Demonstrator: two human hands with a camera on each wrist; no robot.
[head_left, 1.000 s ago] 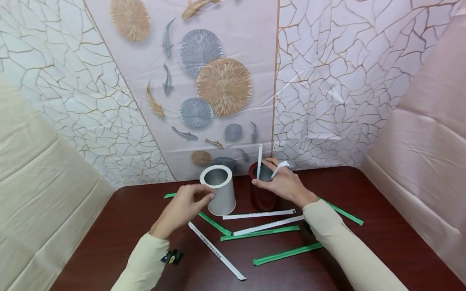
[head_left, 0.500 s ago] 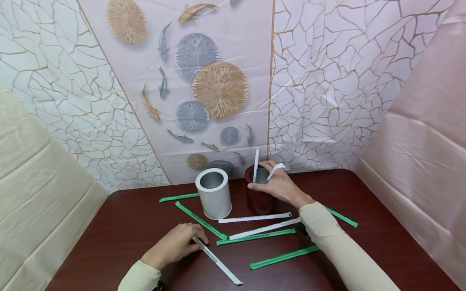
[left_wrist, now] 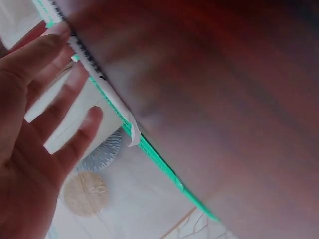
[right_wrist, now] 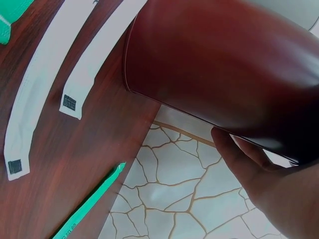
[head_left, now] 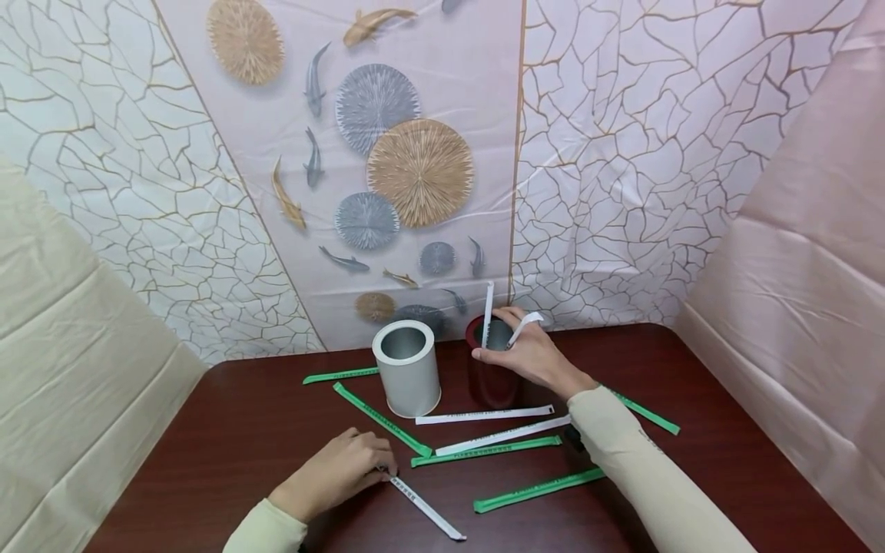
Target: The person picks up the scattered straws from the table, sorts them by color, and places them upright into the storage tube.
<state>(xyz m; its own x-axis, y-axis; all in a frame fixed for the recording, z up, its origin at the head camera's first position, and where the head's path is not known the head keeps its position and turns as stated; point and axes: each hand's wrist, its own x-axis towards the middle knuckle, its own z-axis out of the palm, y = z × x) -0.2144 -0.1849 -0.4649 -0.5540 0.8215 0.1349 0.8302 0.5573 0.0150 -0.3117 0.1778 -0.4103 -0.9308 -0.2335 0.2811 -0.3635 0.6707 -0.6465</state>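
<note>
Grip of the left hand, palm down with the forearm entering from seven o'clock, pinches one end of a slim white paper-wrapped stick printed with dark lettering; the stick's free end points to four o'clock over the bench. At two o'clock from it, the right hand curls round a glossy dark red cylindrical can, thumb on the near side, its forearm reaching in from five o'clock. Inside that can stands a near-upright white stick; a second white stick leans between one and two o'clock beside the hand. Just apart at nine o'clock stands a pale grey cylindrical can, its mouth showing a grey inner wall. Two white sticks lie at six o'clock from the red can; green paper-wrapped sticks lie around both cans. Past the cans at twelve o'clock, the bench's far edge meets a patterned cloth; dark wood grain stretches left to the nine o'clock edge.
</note>
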